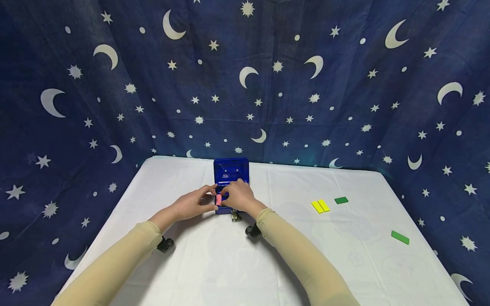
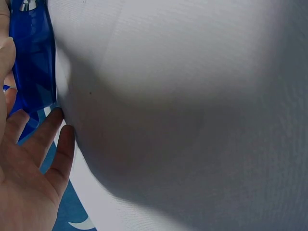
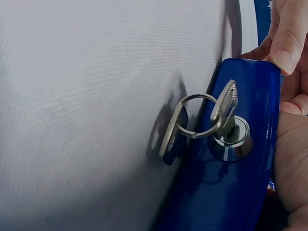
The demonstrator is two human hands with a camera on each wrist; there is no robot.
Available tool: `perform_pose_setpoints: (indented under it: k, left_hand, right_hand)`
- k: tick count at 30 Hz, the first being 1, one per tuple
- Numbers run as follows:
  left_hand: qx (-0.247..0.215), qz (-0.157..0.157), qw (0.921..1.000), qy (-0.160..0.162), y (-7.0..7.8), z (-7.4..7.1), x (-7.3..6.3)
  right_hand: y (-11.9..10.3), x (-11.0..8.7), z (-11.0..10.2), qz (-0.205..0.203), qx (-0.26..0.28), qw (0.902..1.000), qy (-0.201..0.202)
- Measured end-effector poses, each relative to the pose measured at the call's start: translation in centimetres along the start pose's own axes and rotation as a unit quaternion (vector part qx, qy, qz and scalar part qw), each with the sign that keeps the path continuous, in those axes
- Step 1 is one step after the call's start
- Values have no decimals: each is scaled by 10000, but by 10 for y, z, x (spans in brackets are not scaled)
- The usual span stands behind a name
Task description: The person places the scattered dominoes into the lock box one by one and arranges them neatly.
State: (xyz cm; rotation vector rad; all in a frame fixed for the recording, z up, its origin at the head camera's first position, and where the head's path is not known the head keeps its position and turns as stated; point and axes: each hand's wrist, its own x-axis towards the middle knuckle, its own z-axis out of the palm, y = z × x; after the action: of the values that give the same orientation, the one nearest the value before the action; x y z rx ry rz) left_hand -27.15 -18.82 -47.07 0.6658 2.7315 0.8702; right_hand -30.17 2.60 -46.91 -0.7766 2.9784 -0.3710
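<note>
"Where's the pink block (image 1: 218, 199)?"

"Inside the blue box (image 1: 223, 211), lid up, left end, and your right hand (image 1: 241, 196) has it pinched between thumb and finger!"

"And your left hand (image 1: 192, 203)?"

"Fingers spread wide, gripping nothing, thumb touching the near left corner. Now your right wrist view gives you the key (image 3: 225, 103) in the lock (image 3: 244, 129), just a glint from the head; only the head view catches those yellow blocks (image 1: 317, 207) off right."
</note>
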Motion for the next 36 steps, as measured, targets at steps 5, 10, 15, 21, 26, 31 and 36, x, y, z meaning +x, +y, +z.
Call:
perform_pose_setpoints:
  k: [5, 10, 15, 21, 26, 31, 36]
  left_hand:
    - [-10, -1, 10000, -5, 0, 0, 0]
    - [2, -6, 10000, 1, 0, 0, 1]
    - [14, 2, 10000, 11, 0, 0, 1]
    - [37, -15, 10000, 19, 0, 0, 1]
    - [6, -9, 10000, 32, 0, 0, 0]
    - [33, -54, 10000, 23, 0, 0, 0]
    - [25, -42, 10000, 24, -1, 0, 1]
  right_hand:
    - [0, 0, 0, 43, 40, 10000, -14]
    - [0, -1, 0, 60, 87, 9999, -37]
    - [2, -1, 0, 51, 153, 9999, -34]
    - [2, -1, -1, 56, 201, 9998, -40]
    - [2, 0, -1, 78, 233, 9997, -75]
    - [3, 1, -2, 146, 278, 9993, -180]
    - [3, 1, -1, 204, 337, 9990, -221]
